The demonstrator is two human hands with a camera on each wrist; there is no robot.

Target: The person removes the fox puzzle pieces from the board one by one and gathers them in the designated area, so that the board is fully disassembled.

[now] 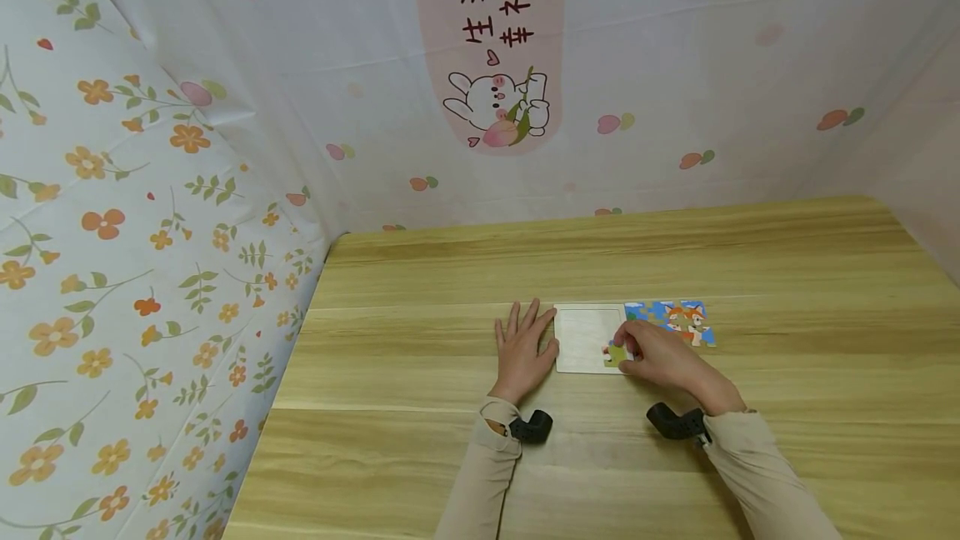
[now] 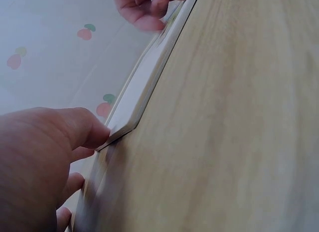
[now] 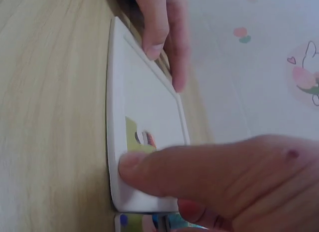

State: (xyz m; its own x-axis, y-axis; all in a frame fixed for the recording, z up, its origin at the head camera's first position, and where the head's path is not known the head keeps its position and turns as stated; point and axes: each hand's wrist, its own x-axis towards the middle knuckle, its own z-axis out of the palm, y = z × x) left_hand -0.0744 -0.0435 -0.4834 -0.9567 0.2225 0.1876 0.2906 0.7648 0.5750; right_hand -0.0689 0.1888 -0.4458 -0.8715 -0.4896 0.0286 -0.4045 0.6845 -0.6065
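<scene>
A white rectangular puzzle tray (image 1: 585, 327) lies flat on the table between the two hands. My left hand (image 1: 522, 359) rests on the table with fingers spread, its thumb and index fingertip against the tray's left edge. With thumb and fingers, my right hand (image 1: 667, 359) pinches a green puzzle piece (image 3: 132, 134) in the tray's near right corner. The piece bears a small red and white detail, and the right thumb (image 3: 149, 167) partly covers it. Joined fox-picture puzzle pieces (image 1: 684, 319) lie right of the tray, partly hidden by the right hand.
The wooden table (image 1: 420, 340) extends around the tray. A flower-patterned cloth (image 1: 135, 273) hangs at the left, and a pale curtain with a rabbit print (image 1: 498, 102) hangs behind the table. Black wrist cameras sit on both sleeved forearms.
</scene>
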